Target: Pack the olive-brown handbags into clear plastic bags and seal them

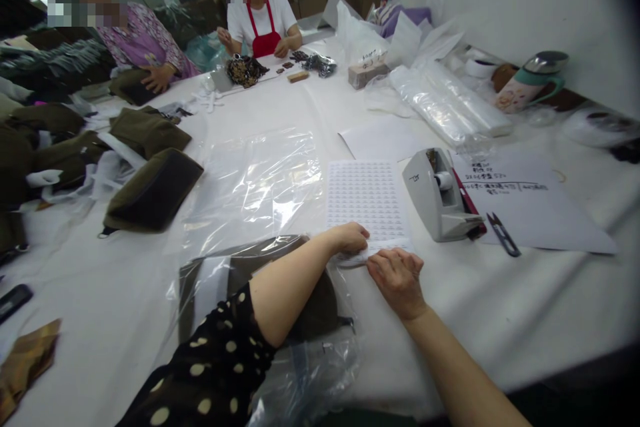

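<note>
Work looked approx. midway on one bag (320, 307): it lay near, L of centre on the worktop (125, 293), seemingly inside clear plastic (250, 173), w/ the plastic's far part spread flat & bare past it. So bagging was prob. done for that one, but no fold or closed end could be made out, & the L arm hid part of it, so whether it bore a sticker couldn't be told. The sheet (367, 197) of small printed labels lay just R of the plastic, far rows looking mostly full; its near strip was paler & pt. covered. L hand (351, 239) was narrow, fingers bunched on the sheet's near end; R hand (397, 277) was curled narrow too, holding the near R edge just beside it. Whether a label had come loose btwn the fingertips: can't tell. Tape (435, 200) stood just R of the sheet, snips (504, 235) R of that, neither touched. Left to do, judging by the L side: another bag (155, 190) lay outside any plastic, w/ more in the pile (55, 127) far L; no exact count, they overlapped. Spare plastic (450, 103) lay far R, so supply looked OK. No other finished pc. could be made out.
</note>
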Tool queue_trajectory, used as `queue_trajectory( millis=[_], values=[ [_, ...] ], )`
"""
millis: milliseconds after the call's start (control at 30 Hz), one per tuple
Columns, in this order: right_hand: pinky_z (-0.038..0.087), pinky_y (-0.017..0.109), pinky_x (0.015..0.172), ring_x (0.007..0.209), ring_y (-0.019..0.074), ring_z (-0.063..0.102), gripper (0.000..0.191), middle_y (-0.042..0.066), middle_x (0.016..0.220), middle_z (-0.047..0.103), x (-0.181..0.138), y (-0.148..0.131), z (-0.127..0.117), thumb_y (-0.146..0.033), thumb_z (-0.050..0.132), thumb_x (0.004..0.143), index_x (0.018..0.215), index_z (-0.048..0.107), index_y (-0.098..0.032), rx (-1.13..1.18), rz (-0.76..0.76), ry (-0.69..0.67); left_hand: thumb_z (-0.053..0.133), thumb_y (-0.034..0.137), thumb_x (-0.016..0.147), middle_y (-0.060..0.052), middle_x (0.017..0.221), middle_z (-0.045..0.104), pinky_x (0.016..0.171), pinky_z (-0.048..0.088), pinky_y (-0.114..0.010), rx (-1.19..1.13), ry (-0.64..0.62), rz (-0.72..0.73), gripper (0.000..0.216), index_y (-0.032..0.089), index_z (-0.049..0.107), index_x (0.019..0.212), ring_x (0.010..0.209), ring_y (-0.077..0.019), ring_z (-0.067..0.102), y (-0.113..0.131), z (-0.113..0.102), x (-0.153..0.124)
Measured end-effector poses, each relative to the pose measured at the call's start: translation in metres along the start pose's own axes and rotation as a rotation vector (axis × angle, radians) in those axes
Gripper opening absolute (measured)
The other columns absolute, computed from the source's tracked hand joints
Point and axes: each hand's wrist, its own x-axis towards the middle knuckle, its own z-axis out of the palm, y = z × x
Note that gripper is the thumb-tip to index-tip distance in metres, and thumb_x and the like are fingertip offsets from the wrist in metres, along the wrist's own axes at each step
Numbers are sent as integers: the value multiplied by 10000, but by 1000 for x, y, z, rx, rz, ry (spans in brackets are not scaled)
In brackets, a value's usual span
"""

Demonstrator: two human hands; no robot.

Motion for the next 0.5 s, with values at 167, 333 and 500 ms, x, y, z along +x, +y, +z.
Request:
queue_trajectory(
  millis=[167, 333, 500],
  values=[
    [278, 361, 841, 886, 197, 494, 45, 2, 782, 632, 1, 1, 4, -233, 617, 822, 791, 595, -209, -9, -20, -30, 557, 186, 692, -57, 955, 660, 610, 456, -206, 0, 16, -3, 496, 177, 565, 1188, 725, -155, 598, -1, 0, 1],
    [289, 355, 838, 889, 198, 484, 119, 14, 751, 604, -1, 3, 7, -225, 601, 827, 724, 552, -190, -20, -3, -31, 571, 193, 679, -44, 969, 658, 641, 463, -205, 4, 30, -2, 488, 193, 583, 1166, 776, -162, 599, -2, 0, 2],
    [287, 354, 834, 877, 195, 474, 51, 7, 760, 594, -3, 4, 6, -267, 605, 833, 856, 591, -224, -5, 28, -40, 564, 186, 681, -34, 954, 662, 638, 470, -207, -10, 29, -3, 460, 196, 598, 1139, 787, -164, 600, -3, 1, 3]
  ],
)
